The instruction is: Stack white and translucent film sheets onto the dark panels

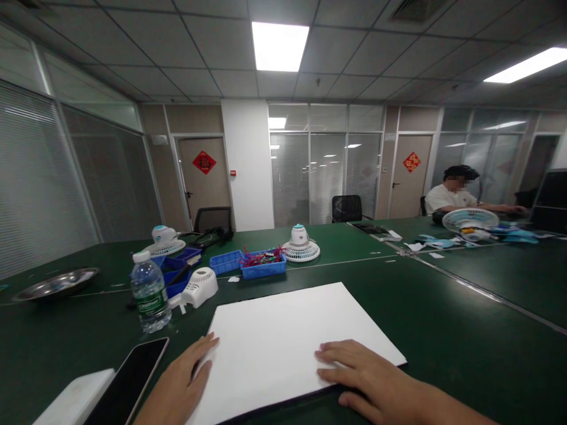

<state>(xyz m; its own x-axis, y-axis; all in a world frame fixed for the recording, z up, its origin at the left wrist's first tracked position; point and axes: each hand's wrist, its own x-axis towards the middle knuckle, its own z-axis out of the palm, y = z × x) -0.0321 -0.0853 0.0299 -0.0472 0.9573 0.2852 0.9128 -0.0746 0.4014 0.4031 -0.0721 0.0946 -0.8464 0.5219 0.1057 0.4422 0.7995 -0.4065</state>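
Observation:
A large white sheet or board [283,342] with a dark edge beneath it lies on the green table in front of me. Against its left edge rests my left hand [181,378], fingers stretched out and thumb apart. My right hand [363,375] lies over the near right part of the sheet, fingers spread and flat, with the thumb off the near edge. Neither hand grasps anything that I can see. Beside my left hand are a black-screened phone [128,383] and a white box-like block [77,398].
A water bottle [150,292] stands left of the sheet, beside a white plastic housing [201,287]. Behind are blue trays, one with coloured wires [263,260], and a white fan part [300,243]. A metal dish [57,284] lies far left. Another person [456,192] sits far right.

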